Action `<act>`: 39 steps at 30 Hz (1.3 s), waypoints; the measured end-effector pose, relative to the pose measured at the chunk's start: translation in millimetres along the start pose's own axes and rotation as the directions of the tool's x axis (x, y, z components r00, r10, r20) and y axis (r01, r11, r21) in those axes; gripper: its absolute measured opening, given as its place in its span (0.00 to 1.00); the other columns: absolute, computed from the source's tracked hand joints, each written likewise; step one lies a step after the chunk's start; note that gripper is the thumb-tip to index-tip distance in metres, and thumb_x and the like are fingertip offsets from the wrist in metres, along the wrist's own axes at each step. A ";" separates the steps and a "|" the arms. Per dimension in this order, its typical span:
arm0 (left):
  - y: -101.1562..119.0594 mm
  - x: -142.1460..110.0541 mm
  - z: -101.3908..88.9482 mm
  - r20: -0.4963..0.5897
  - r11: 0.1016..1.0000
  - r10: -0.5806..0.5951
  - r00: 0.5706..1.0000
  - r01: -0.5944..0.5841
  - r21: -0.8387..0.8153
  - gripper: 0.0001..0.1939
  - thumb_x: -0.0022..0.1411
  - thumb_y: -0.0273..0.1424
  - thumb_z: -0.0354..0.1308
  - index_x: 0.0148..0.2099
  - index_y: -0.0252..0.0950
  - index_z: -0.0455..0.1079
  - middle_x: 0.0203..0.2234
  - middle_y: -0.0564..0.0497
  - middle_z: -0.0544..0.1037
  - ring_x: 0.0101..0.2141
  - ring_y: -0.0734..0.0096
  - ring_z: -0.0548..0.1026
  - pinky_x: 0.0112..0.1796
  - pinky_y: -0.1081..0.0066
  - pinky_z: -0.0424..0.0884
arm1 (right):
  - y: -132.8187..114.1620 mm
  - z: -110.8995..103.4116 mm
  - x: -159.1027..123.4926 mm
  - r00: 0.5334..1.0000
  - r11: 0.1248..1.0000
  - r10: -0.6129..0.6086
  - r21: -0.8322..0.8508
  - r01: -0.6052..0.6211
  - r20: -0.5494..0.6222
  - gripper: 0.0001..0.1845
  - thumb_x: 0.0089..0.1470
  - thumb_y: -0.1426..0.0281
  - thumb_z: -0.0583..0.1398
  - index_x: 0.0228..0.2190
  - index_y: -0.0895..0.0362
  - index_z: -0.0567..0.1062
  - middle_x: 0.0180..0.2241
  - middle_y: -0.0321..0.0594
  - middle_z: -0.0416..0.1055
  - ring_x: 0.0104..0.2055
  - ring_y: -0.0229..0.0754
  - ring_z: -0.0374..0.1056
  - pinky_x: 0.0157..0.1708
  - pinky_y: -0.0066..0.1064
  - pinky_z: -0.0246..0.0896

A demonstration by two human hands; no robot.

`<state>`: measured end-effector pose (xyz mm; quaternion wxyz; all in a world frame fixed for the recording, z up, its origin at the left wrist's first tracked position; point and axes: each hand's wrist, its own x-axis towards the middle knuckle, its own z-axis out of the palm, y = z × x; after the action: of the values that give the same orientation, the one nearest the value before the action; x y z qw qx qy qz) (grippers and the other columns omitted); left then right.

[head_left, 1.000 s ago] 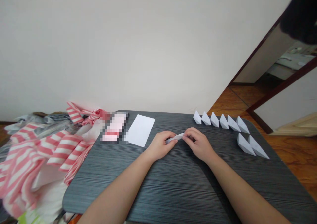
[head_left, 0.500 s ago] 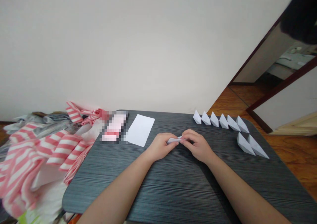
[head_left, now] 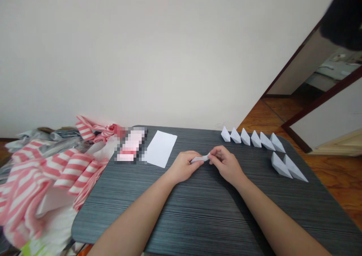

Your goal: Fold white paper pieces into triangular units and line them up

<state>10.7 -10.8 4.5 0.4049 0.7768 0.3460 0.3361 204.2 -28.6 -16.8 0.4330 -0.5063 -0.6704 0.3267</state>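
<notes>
Between my two hands is a small piece of folded white paper (head_left: 201,158), held over the middle of the dark table. My left hand (head_left: 185,166) pinches its left part between thumb and fingers. The thumb and index finger of my right hand (head_left: 224,163) grip the paper's right tip, which bends upward. Part of the paper is hidden under the left fingers. Folded white paper boats (head_left: 256,138) stand in a row at the back right, several of them. Two more paper boats (head_left: 288,167) sit nearer, by the right edge.
White paper sheets (head_left: 161,149) lie on the dark table (head_left: 181,214) left of my hands. Beside them is a blurred-out pinkish object (head_left: 131,144). Red-and-white striped cloth (head_left: 68,169) is heaped left of the table. A pale wall (head_left: 169,60) rises behind; a doorway is at right.
My right fingers have shifted slightly along the paper to its right tip, and that end now bends upward. My left hand keeps its hold. The boats and sheets stay in place.
</notes>
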 end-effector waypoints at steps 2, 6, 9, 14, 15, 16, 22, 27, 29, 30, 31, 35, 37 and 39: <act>-0.5 -0.4 0.1 -0.012 1.000 -0.014 1.000 0.014 0.009 0.11 0.60 0.33 0.51 0.36 0.35 0.73 0.33 0.49 0.76 0.34 0.70 0.72 0.38 0.71 0.66 | -1.6 -1.1 1.1 0.997 0.995 -0.066 -0.080 0.064 -0.024 0.05 0.53 0.67 0.57 0.32 0.55 0.71 0.31 0.40 0.73 0.29 0.41 0.69 0.31 0.33 0.66; -1.0 -0.9 0.4 -0.045 0.999 -0.039 0.998 0.040 0.013 0.11 0.60 0.32 0.50 0.36 0.35 0.73 0.33 0.49 0.76 0.34 0.69 0.72 0.39 0.70 0.66 | -6.5 -4.2 4.1 0.972 0.954 -0.236 -0.187 0.233 0.005 0.09 0.54 0.69 0.56 0.34 0.52 0.77 0.37 0.41 0.74 0.40 0.44 0.69 0.42 0.39 0.65; -0.9 -1.0 0.2 -0.068 0.999 -0.038 0.997 0.039 0.005 0.10 0.60 0.32 0.51 0.35 0.36 0.73 0.34 0.49 0.76 0.36 0.69 0.72 0.40 0.70 0.66 | -6.8 -4.3 4.6 0.964 0.945 -0.264 -0.193 0.265 0.032 0.11 0.55 0.70 0.56 0.38 0.50 0.76 0.39 0.41 0.73 0.42 0.44 0.69 0.44 0.40 0.64; -1.8 -1.2 -0.4 -0.105 0.998 -0.062 0.993 0.064 0.009 0.12 0.61 0.33 0.50 0.34 0.36 0.73 0.33 0.49 0.76 0.35 0.69 0.72 0.39 0.71 0.66 | -5.3 -4.0 3.5 0.973 0.953 -0.223 -0.195 0.229 0.055 0.11 0.54 0.70 0.57 0.39 0.51 0.76 0.41 0.42 0.71 0.36 0.43 0.69 0.32 0.34 0.66; -2.3 -1.3 -0.4 -0.107 0.997 -0.070 0.992 0.071 0.012 0.12 0.61 0.33 0.49 0.34 0.36 0.73 0.33 0.49 0.76 0.35 0.69 0.72 0.39 0.71 0.66 | -5.3 -4.1 3.4 0.975 0.956 -0.213 -0.196 0.220 0.056 0.10 0.54 0.70 0.57 0.38 0.52 0.76 0.41 0.43 0.71 0.34 0.41 0.68 0.30 0.33 0.65; -2.9 -1.3 -0.2 -0.108 0.997 -0.074 0.991 0.076 0.013 0.12 0.61 0.33 0.49 0.33 0.36 0.73 0.33 0.49 0.76 0.35 0.69 0.72 0.38 0.72 0.66 | -5.3 -4.1 3.4 0.977 0.957 -0.206 -0.196 0.213 0.056 0.10 0.53 0.70 0.57 0.37 0.52 0.76 0.41 0.43 0.71 0.32 0.41 0.68 0.28 0.32 0.65; -5.5 -1.1 1.6 -0.108 0.998 -0.055 0.993 0.056 0.004 0.12 0.61 0.32 0.49 0.35 0.36 0.74 0.34 0.49 0.76 0.36 0.70 0.72 0.40 0.71 0.66 | -5.3 -3.9 3.6 0.982 0.967 -0.174 -0.177 0.186 0.079 0.09 0.54 0.70 0.57 0.36 0.53 0.76 0.39 0.42 0.70 0.30 0.39 0.66 0.27 0.31 0.62; -5.1 -1.2 1.4 -0.098 1.000 -0.027 0.995 0.027 -0.005 0.13 0.62 0.31 0.49 0.36 0.36 0.75 0.36 0.48 0.76 0.38 0.69 0.72 0.43 0.70 0.66 | -8.1 -4.7 3.7 0.982 0.970 -0.149 -0.174 0.168 0.119 0.06 0.54 0.70 0.57 0.32 0.54 0.75 0.35 0.40 0.69 0.30 0.39 0.66 0.28 0.30 0.62; -5.1 -1.3 1.2 -0.089 1.000 -0.018 0.996 0.017 -0.006 0.13 0.62 0.31 0.49 0.36 0.36 0.75 0.36 0.48 0.76 0.38 0.69 0.72 0.43 0.70 0.66 | -9.6 -4.9 4.2 0.980 0.968 -0.159 -0.173 0.179 0.123 0.07 0.54 0.71 0.56 0.30 0.54 0.75 0.33 0.40 0.69 0.33 0.40 0.66 0.31 0.31 0.62; -5.1 -1.3 1.2 -0.080 1.000 -0.015 0.997 0.015 -0.006 0.13 0.62 0.31 0.49 0.36 0.36 0.75 0.35 0.48 0.76 0.38 0.70 0.72 0.43 0.70 0.66 | -10.2 -4.9 4.5 0.979 0.967 -0.166 -0.173 0.185 0.120 0.07 0.55 0.71 0.56 0.29 0.55 0.75 0.33 0.40 0.69 0.34 0.41 0.66 0.33 0.31 0.62; -4.9 -1.3 1.2 -0.070 1.000 -0.014 0.997 0.014 -0.004 0.12 0.61 0.31 0.49 0.36 0.36 0.74 0.35 0.48 0.76 0.37 0.70 0.72 0.42 0.70 0.66 | -10.6 -4.9 4.8 0.978 0.966 -0.172 -0.173 0.190 0.118 0.07 0.55 0.72 0.56 0.29 0.55 0.74 0.32 0.40 0.69 0.35 0.41 0.66 0.35 0.32 0.62; -2.0 -1.4 0.5 -0.022 1.000 -0.030 0.999 0.030 0.009 0.11 0.60 0.32 0.51 0.36 0.34 0.74 0.34 0.49 0.76 0.36 0.70 0.72 0.39 0.72 0.66 | -11.8 -5.2 5.1 0.976 0.962 -0.176 -0.190 0.198 0.124 0.08 0.56 0.74 0.54 0.28 0.56 0.73 0.31 0.40 0.69 0.35 0.41 0.66 0.37 0.32 0.61; 0.7 -1.8 -0.6 -0.006 0.998 -0.056 0.998 0.056 0.013 0.11 0.60 0.34 0.51 0.37 0.34 0.73 0.34 0.49 0.77 0.35 0.71 0.72 0.38 0.73 0.66 | -12.3 -5.5 4.7 0.974 0.959 -0.178 -0.197 0.204 0.140 0.09 0.56 0.74 0.54 0.28 0.56 0.73 0.31 0.40 0.68 0.35 0.40 0.66 0.36 0.31 0.60; 3.2 -2.3 -1.7 0.003 0.996 -0.091 0.996 0.090 0.010 0.13 0.59 0.36 0.52 0.39 0.35 0.73 0.34 0.50 0.77 0.34 0.70 0.72 0.36 0.73 0.66 | -12.5 -5.4 4.0 0.969 0.954 -0.187 -0.204 0.218 0.163 0.09 0.56 0.74 0.54 0.28 0.56 0.73 0.31 0.40 0.68 0.35 0.40 0.66 0.37 0.31 0.60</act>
<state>8.9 -13.4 7.5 0.4165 0.7629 0.3818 0.3143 203.7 -28.2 -2.5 0.3569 -0.4552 -0.7798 0.2394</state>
